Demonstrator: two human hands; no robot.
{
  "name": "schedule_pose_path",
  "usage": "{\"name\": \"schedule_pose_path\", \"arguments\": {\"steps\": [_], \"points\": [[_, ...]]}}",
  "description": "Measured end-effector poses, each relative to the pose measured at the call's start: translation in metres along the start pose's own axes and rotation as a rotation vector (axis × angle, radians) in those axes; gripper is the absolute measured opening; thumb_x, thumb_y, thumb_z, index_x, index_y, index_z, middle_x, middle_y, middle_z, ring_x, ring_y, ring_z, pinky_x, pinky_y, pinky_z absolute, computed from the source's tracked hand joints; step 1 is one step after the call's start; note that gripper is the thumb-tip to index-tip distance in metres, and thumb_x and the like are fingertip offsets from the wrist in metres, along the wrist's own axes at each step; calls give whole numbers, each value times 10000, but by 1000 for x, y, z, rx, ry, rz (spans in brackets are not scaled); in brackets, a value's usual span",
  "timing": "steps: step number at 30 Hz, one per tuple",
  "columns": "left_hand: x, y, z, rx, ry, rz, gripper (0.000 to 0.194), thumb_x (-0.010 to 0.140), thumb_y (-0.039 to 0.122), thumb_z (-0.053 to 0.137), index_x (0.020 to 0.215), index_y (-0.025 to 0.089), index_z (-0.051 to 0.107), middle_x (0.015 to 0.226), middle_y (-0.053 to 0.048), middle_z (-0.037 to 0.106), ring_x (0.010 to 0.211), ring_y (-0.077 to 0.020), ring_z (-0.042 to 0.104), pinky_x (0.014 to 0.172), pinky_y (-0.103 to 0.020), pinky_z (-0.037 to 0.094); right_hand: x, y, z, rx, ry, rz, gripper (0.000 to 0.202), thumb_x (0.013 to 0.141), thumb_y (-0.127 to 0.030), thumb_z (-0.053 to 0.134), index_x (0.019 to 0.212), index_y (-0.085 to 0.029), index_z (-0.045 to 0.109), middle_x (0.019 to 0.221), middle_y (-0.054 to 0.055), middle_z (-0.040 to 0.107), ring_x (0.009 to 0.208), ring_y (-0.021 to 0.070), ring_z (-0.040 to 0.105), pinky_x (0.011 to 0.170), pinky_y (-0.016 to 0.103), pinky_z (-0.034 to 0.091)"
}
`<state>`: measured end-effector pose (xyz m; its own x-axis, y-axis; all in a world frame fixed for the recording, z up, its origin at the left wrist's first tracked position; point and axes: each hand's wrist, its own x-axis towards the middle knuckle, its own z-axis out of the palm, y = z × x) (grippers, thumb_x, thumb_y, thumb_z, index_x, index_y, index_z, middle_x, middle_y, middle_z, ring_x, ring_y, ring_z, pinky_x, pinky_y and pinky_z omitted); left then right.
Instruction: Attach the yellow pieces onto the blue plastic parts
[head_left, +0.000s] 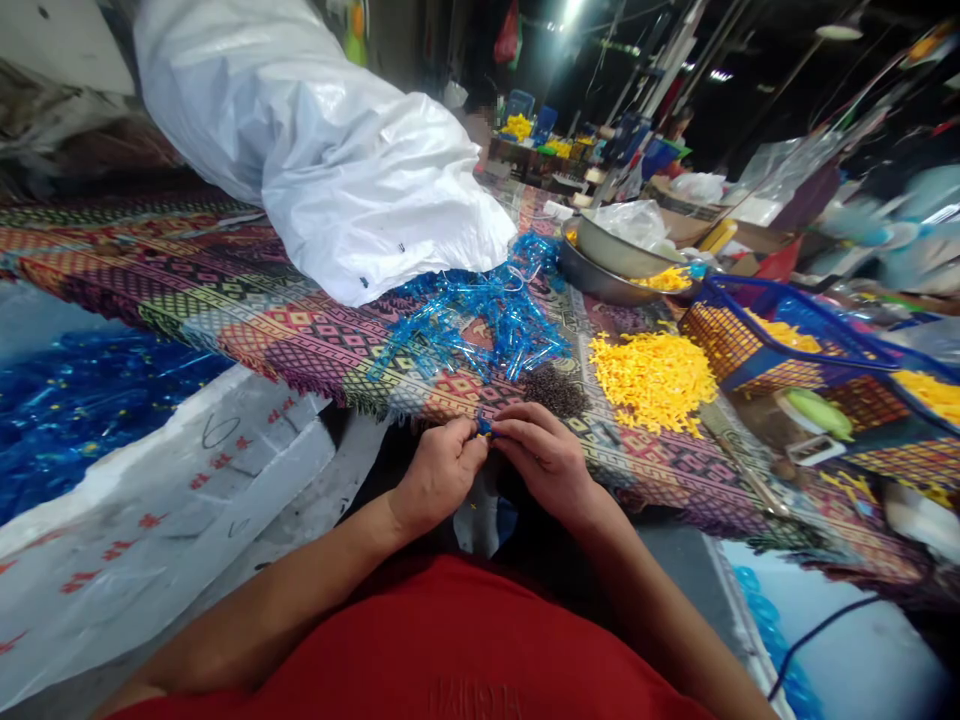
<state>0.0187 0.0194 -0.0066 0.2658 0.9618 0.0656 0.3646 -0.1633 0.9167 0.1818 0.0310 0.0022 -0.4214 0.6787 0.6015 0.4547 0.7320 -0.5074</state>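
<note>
At the table's near edge my left hand (441, 470) and my right hand (546, 455) meet, fingertips pinched together. Between them is a small blue plastic piece (484, 426), gripped from both sides; a bit of yellow shows at it. Just beyond my fingers lies a heap of small dark pieces (555, 390). Farther back, clear blue plastic parts (487, 320) are spread beneath the mouth of a large white sack (390, 190). To the right of the dark heap is a pile of small yellow plastic pieces (652, 380).
A patterned woven cloth (292, 330) covers the table. Blue baskets (795, 350) with yellow pieces and metal bowls (607, 275) stand at the right. A white foam box (225, 470) is at lower left, near many blue parts (82, 400). A cable (817, 630) hangs at lower right.
</note>
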Motion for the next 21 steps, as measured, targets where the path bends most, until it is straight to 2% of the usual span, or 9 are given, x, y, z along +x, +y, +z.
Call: {"name": "schedule_pose_path", "arguments": {"steps": [6,10,18,21], "points": [[0,2,0,-112,-42,-38,200,833,287,405,731,163,522,538,45,493,483,-91,461,474,-195,346,-3,2,-3,-47,-62,-12,155,835,-130,523,942,-197,612,962,87,595,902,185,565,789,347,488],[0,5,-3,-180,-77,-77,212,827,303,415,693,168,507,523,46,502,470,-89,474,455,-189,352,-2,2,-4,-37,-80,-17,167,839,-136,514,952,-211,611,967,78,593,896,179,570,777,333,493],[1,3,-6,-386,-139,-209,222,805,346,440,675,175,495,463,49,487,378,-102,494,348,-187,369,0,1,-3,-33,-48,-20,195,829,-139,533,985,-215,623,947,76,601,877,175,583,751,315,502],[1,-2,-5,-471,-133,-245,230,802,359,442,678,170,486,497,39,504,350,-111,510,302,-190,371,1,0,-3,-14,27,3,185,824,-117,537,959,-207,627,930,75,609,875,171,587,746,309,505]]}}
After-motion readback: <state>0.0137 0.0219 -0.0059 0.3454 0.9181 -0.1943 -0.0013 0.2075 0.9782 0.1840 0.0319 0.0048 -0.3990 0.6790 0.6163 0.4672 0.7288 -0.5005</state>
